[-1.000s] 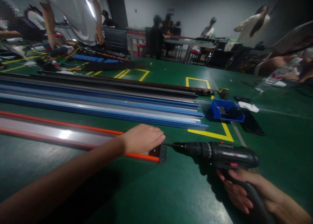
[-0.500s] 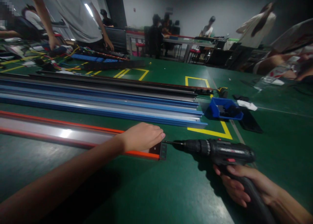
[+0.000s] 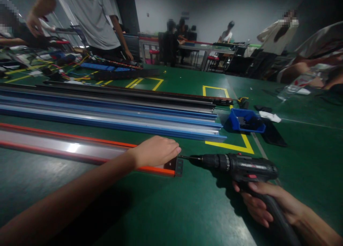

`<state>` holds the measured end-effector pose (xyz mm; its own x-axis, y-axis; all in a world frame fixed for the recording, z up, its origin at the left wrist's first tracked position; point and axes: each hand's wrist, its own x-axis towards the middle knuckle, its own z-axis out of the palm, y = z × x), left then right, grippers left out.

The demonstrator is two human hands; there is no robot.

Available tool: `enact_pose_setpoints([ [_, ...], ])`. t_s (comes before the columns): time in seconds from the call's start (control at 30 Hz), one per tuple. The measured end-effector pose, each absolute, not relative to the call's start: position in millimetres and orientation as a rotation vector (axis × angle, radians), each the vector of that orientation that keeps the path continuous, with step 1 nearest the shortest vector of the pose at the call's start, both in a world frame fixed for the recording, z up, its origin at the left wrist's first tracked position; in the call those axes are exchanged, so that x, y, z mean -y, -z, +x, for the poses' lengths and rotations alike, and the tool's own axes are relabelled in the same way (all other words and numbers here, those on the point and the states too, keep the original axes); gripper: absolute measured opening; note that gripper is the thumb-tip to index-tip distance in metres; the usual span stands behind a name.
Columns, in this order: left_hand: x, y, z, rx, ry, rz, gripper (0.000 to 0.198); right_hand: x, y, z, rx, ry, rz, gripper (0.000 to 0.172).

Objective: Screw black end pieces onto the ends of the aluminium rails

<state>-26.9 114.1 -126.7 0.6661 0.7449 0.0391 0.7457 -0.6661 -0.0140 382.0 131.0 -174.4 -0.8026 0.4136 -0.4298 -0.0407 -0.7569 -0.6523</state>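
**Bit meets bracket**

The right hand (image 3: 264, 203), fingers wrapped round the grip, holds a black cordless drill (image 3: 241, 165). Its bit meets the black end bracket (image 3: 179, 167) of a long orange-edged silver metal rail (image 3: 66, 147) lying on the green floor (image 3: 187, 210). The left hand (image 3: 155, 152) rests on that end, fingers curled over it. Beyond lie long blue metal rails (image 3: 134, 119).

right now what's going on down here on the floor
A person is working on the green floor. Their left hand holds down the end of an orange-edged rail, fingers curled over it. Their right hand grips a black cordless drill, its bit aimed at the rail's black end bracket. Blue rails and a blue bin lie beyond; other people work in the background.
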Motion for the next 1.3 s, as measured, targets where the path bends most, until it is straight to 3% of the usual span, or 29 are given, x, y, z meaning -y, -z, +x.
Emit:
enact_pose_setpoints([
  [1.07, -114.0, 125.9, -26.6, 1.335, 0.08, -2.864, 0.033, -126.1, 160.6, 374.1, 0.901, -2.598, -0.888, 0.025],
  [1.3, -114.0, 128.4, -28.5, 1.271, 0.091, -2.867, 0.025, -128.0, 171.0, 379.2, 0.918, -2.586, -0.888, 0.027],
])
